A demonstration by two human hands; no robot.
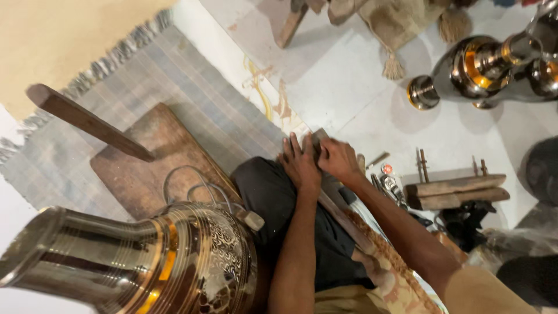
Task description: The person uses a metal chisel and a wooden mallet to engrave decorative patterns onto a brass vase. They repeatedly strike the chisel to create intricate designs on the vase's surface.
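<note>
My left hand [299, 163] lies on my black-clad knee [267, 189], fingers stretched toward a small dark flat piece [319, 137]. My right hand [339, 160] is closed on that same piece from the right side. Both hands meet over it, just above the knee. What the piece is, I cannot tell. A large engraved metal vase [145, 261] lies on its side at the lower left, close to my left forearm.
A wooden board [139, 168] with a wire loop and a wooden handle [87, 122] lie on a grey fringed rug [192, 75]. Shiny metal vases [482, 67] stand at the upper right. A wooden block with nails [456, 192] and small tools [389, 183] sit at right.
</note>
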